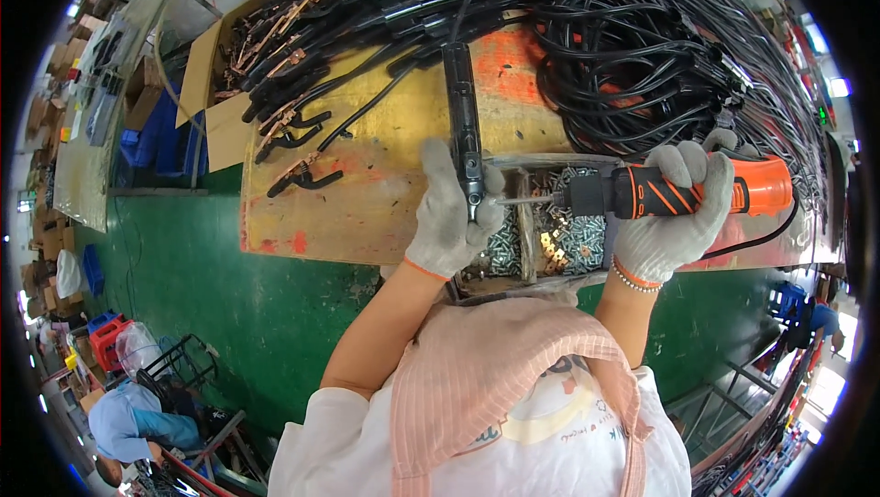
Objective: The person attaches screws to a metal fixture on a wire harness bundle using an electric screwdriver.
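Note:
My left hand (449, 208), in a grey glove, is closed around the lower end of a black tubular cable handle (463, 103). The handle stands nearly straight up the picture, and a black cable leaves its far end. In my gloved right hand (674, 213) lies an orange and black electric screwdriver (660, 193), held sideways. Its thin bit (532, 200) points left at the handle's lower end, beside my left fingers; they hide whether the tip touches. Below the bit sits a divided wooden box (525, 245) with silver screws (582, 245) and small copper-coloured pieces (553, 249).
Black handles with copper-coloured jaws (298, 171) lie on the yellow, worn table (367, 213), more in a cardboard box (209, 121) at the far left. Coiled black cables (605, 66) heap up at the far right. Another person (137, 424) is at the lower left.

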Demonstrator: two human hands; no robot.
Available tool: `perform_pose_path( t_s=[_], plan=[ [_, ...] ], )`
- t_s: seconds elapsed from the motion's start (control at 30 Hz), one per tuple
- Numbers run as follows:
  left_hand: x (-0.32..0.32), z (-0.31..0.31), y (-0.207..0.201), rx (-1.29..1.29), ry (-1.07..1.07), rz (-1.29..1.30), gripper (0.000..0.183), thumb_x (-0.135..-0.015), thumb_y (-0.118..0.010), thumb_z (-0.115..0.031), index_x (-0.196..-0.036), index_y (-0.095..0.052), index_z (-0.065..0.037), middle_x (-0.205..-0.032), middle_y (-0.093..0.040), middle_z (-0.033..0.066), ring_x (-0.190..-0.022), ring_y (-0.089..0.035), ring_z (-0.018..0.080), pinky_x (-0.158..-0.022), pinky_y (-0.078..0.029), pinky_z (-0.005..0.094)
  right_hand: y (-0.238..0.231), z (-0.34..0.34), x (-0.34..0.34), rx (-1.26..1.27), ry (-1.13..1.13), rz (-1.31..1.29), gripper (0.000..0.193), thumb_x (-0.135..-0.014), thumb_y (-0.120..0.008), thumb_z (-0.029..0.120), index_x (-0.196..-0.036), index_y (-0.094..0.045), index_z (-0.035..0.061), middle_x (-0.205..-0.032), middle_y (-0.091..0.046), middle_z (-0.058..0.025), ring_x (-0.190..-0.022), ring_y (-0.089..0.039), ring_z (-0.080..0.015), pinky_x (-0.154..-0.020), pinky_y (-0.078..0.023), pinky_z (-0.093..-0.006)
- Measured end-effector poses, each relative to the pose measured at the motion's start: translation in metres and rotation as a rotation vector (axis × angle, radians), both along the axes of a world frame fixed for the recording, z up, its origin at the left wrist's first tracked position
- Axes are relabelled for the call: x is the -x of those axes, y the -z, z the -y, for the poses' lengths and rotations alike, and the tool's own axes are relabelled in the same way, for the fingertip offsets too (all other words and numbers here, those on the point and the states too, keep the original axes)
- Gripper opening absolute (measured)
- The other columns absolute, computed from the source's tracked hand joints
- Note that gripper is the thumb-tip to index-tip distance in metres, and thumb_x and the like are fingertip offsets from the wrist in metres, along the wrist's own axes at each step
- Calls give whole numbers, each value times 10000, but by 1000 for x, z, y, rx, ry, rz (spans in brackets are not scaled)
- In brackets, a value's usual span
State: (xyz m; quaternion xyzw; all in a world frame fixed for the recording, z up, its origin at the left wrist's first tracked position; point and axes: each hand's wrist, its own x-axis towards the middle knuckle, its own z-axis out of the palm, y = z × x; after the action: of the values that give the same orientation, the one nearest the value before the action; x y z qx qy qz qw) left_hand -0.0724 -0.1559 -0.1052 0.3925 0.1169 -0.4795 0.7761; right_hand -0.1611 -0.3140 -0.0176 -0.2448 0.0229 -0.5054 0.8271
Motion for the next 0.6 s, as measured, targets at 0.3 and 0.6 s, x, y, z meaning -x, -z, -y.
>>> perform_pose_path(
  t_s=[0.3, 0.6],
  plan=[
    [-1, 5, 5, 47, -118, 42, 855, -807, -312, -838, -1260, -427, -122, -709, -511, 34, -397, -405, 103, -330, -304, 226, 17, -16, -19, 87, 29, -101, 222, -923, -541, 10, -1138, -491, 40, -676, -335, 37, -603, -316, -71, -595, -367, -232],
    [0, 7, -4, -101, -33, 112, 819, -785, -247, -876, -746, -516, -104, -505, -426, -9, -376, -386, 91, -321, -238, 200, 3, -33, -11, 274, 45, -171, 315, -893, -509, 17, -1196, -438, 68, -665, -339, 8, -562, -308, -103, -527, -325, -241]
  ],
)
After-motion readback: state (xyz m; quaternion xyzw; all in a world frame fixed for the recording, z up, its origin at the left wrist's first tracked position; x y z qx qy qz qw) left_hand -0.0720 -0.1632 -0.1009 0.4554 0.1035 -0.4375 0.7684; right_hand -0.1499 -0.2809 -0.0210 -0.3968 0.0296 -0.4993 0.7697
